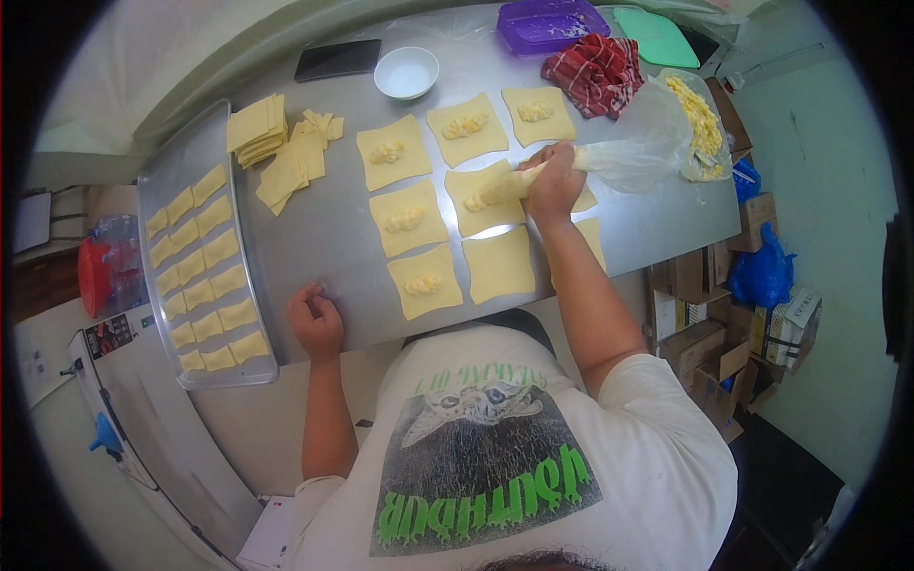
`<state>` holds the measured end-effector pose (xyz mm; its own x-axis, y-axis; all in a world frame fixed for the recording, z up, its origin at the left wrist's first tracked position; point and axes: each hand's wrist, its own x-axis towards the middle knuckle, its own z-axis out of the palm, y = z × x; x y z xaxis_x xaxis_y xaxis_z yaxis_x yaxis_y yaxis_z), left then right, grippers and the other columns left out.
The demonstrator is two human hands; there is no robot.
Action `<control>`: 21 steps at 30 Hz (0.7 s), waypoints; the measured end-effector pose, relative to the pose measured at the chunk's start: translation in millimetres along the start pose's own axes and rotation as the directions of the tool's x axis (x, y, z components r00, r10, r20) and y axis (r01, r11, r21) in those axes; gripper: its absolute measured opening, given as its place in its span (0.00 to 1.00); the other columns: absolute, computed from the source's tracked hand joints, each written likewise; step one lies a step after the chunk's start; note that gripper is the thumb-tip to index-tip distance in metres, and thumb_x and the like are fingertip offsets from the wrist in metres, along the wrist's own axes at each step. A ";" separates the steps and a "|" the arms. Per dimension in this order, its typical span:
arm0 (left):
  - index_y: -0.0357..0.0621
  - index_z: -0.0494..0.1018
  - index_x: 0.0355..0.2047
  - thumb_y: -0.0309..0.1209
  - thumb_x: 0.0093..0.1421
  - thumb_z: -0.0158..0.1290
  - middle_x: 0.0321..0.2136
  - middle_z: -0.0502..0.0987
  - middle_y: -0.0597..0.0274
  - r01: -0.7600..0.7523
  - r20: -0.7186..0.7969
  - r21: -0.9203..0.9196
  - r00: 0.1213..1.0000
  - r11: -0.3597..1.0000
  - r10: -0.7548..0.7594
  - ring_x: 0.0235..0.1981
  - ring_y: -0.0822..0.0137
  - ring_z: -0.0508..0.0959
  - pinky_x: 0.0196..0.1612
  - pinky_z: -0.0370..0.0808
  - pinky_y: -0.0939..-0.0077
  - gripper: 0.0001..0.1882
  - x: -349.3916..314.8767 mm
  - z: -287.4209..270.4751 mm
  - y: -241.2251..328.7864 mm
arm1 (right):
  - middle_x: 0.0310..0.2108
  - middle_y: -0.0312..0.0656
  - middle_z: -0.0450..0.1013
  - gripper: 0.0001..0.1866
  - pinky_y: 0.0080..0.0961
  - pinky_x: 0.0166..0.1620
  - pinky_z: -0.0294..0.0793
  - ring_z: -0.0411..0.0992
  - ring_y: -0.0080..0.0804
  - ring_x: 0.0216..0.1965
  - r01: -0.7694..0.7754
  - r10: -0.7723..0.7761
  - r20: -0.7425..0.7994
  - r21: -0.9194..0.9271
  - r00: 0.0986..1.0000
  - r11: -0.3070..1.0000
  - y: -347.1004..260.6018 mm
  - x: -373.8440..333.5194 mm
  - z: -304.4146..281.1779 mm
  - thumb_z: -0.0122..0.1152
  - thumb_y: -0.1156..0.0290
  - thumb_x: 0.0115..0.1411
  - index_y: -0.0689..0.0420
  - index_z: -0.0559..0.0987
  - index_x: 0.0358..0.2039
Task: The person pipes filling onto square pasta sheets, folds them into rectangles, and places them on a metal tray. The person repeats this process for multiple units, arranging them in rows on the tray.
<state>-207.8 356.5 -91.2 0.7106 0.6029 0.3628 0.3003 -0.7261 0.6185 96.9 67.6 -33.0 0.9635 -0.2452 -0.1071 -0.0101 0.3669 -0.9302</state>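
My right hand is closed around a clear plastic piping bag of pale yellow filling. The bag's narrow end points down over the middle dough square, where a small mound of filling lies. Around it, flat pale dough squares are set out in rows; several carry a line of filling, such as the near-left square. The near-middle square is bare. My right hand and forearm partly cover two squares on the right. My left hand rests at the table's front edge, fingers curled in, nothing visible in them.
On the left, a metal tray holds rows of folded dough pieces. Stacked dough sheets, a dark phone-like slab, a white bowl, a purple tub, a red checked cloth and a bag of yellow filling line the back.
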 end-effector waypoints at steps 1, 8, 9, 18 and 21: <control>0.39 0.77 0.43 0.19 0.58 0.52 0.37 0.80 0.55 -0.024 -0.005 0.016 1.000 1.000 0.024 0.40 0.54 0.79 0.45 0.75 0.64 0.13 0.5 -0.2 -0.4 | 0.19 0.37 0.64 0.18 0.31 0.25 0.74 0.67 0.29 0.18 -0.021 0.021 0.001 -0.010 1.000 1.000 0.4 -1.3 1.7 0.45 0.65 0.72 0.56 0.66 0.23; 0.40 0.77 0.42 0.19 0.58 0.52 0.36 0.80 0.56 -0.037 -0.019 0.036 0.999 0.999 0.038 0.38 0.54 0.78 0.43 0.74 0.63 0.12 1.6 0.3 1.3 | 0.19 0.37 0.64 0.18 0.31 0.24 0.72 0.66 0.29 0.18 0.017 -0.018 -0.012 -0.058 1.000 0.998 -0.7 2.6 -2.1 0.45 0.65 0.71 0.56 0.66 0.23; 0.40 0.77 0.42 0.19 0.58 0.52 0.36 0.80 0.56 -0.038 -0.018 0.035 0.999 0.999 0.038 0.38 0.54 0.78 0.43 0.74 0.63 0.12 1.7 0.0 2.6 | 0.18 0.37 0.64 0.18 0.30 0.24 0.72 0.66 0.28 0.18 0.016 -0.016 -0.007 -0.045 1.000 0.999 -3.1 3.3 -3.5 0.45 0.65 0.71 0.56 0.66 0.23; 0.41 0.77 0.41 0.19 0.59 0.53 0.36 0.79 0.57 -0.073 -0.010 0.055 0.997 0.996 0.074 0.36 0.56 0.78 0.39 0.74 0.65 0.10 3.2 -0.7 4.7 | 0.19 0.36 0.64 0.17 0.29 0.25 0.71 0.65 0.26 0.19 0.063 -0.064 -0.020 -0.056 0.998 0.996 -2.2 9.8 -12.6 0.46 0.66 0.72 0.56 0.67 0.24; 0.41 0.77 0.41 0.20 0.59 0.53 0.36 0.79 0.57 -0.011 -0.002 0.022 1.000 1.000 0.011 0.36 0.56 0.78 0.40 0.74 0.64 0.10 2.6 -0.8 7.1 | 0.20 0.36 0.65 0.17 0.29 0.26 0.71 0.66 0.26 0.21 0.075 -0.077 -0.022 -0.085 0.997 0.994 -2.2 9.5 -15.1 0.46 0.65 0.72 0.56 0.66 0.25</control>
<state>-204.3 353.2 -85.3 0.7122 0.5959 0.3711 0.3066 -0.7396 0.5992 102.1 51.0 -37.3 0.9553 -0.2926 -0.0426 0.0399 0.2702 -0.9620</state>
